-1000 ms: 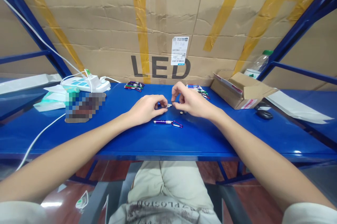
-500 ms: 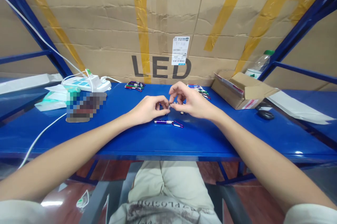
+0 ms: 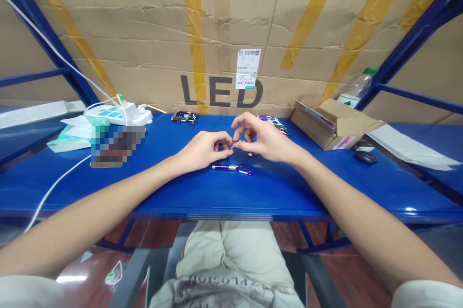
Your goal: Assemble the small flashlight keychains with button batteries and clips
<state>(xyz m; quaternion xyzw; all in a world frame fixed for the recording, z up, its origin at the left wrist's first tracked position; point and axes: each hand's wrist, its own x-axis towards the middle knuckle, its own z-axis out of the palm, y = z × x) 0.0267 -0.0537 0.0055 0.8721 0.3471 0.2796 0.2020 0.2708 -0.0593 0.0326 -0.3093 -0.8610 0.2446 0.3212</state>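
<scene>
Thumb and fingers of my left hand (image 3: 210,150) are closed around something too small to make out. My right hand (image 3: 262,138) meets it at the fingertips, pinched at a tiny metallic piece (image 3: 233,145) between the two hands. Just below them on the blue table (image 3: 231,194) lies a purple penlight (image 3: 224,167) with a carabiner clip. Small round pieces (image 3: 250,154) rest under my right hand. Behind my hands are a left bunch of coloured penlights (image 3: 185,118) and a right bunch (image 3: 278,124), partly hidden by my right hand.
An open cardboard box (image 3: 334,124), a black mouse (image 3: 365,157) and a plastic bottle (image 3: 358,87) are at the right. To the left are a white power strip (image 3: 119,114), a soft packet (image 3: 77,134) and a blurred item (image 3: 117,147). A large carton (image 3: 152,42) stands behind.
</scene>
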